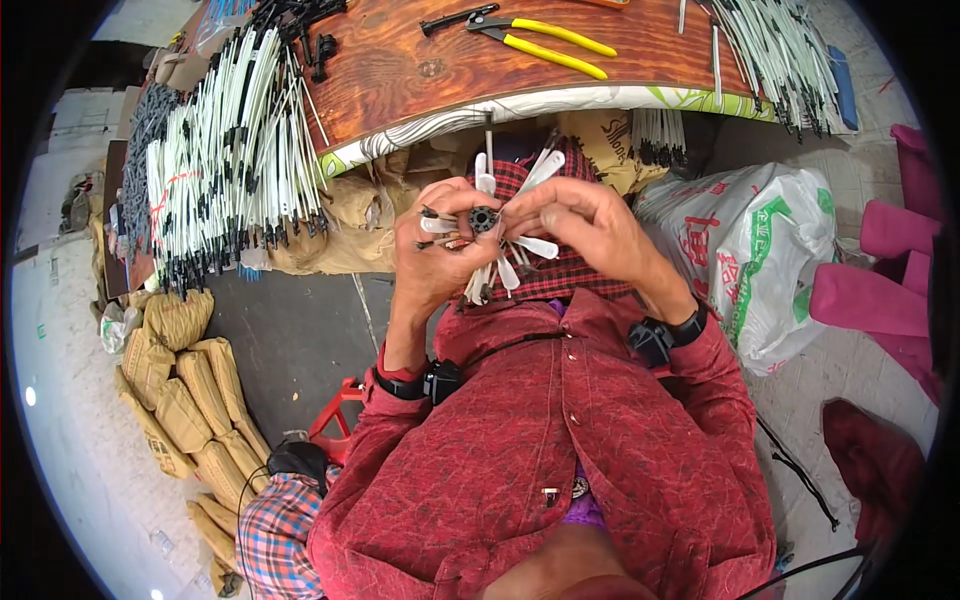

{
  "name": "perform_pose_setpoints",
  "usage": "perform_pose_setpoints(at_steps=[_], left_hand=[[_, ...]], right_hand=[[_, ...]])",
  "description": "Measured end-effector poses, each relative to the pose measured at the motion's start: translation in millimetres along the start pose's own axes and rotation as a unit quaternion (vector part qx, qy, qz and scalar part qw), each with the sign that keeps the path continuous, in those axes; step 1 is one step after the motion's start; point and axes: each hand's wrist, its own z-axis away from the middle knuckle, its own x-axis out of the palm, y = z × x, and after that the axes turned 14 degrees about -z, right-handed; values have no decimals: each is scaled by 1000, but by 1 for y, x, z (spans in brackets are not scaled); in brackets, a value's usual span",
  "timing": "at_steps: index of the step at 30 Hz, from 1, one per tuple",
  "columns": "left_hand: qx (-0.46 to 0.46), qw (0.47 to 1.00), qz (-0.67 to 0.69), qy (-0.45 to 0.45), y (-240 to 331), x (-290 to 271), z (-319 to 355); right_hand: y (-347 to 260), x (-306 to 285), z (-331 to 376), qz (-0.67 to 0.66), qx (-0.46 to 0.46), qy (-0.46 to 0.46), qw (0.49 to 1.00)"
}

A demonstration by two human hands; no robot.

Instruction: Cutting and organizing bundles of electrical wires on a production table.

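Observation:
Above my lap, my left hand (428, 262) is closed around a black round notched hub (484, 219), thumb and fingers on its sides. Several thin rods with flat white paddle-like ends (537, 246) fan out from around the hub, some pointing away from me and some toward my lap. At the hub's right edge, my right hand (597, 228) has thumb and forefinger pinched together at a thin rod. Its tip is too small to make out. Part of the rods is hidden behind my fingers.
On the brown wooden table (400, 90) lie yellow-handled pliers (555, 45) and black plastic parts (290, 20). Bundles of white rods with black ends (235, 150) hang over its left edge, more (780, 60) at the right. A white sack (745, 240) stands right; brown packages (190, 400) lie left.

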Motion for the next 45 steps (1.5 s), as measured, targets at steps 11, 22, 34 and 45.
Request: perform_pose_setpoints(at_steps=[11,22,34,45], left_hand=[[20,1000,20,-10,4,7,1],[34,999,7,3,7,11,0],[-4,999,22,-26,7,3,1],[15,1000,14,-11,5,3,-6]], right_hand=[[-12,11,-8,405,-175,-7,897],[-5,7,-15,542,-288,31,789],[6,13,-13,179,18,115,977],[-2,15,-20,488,-300,79,816]])
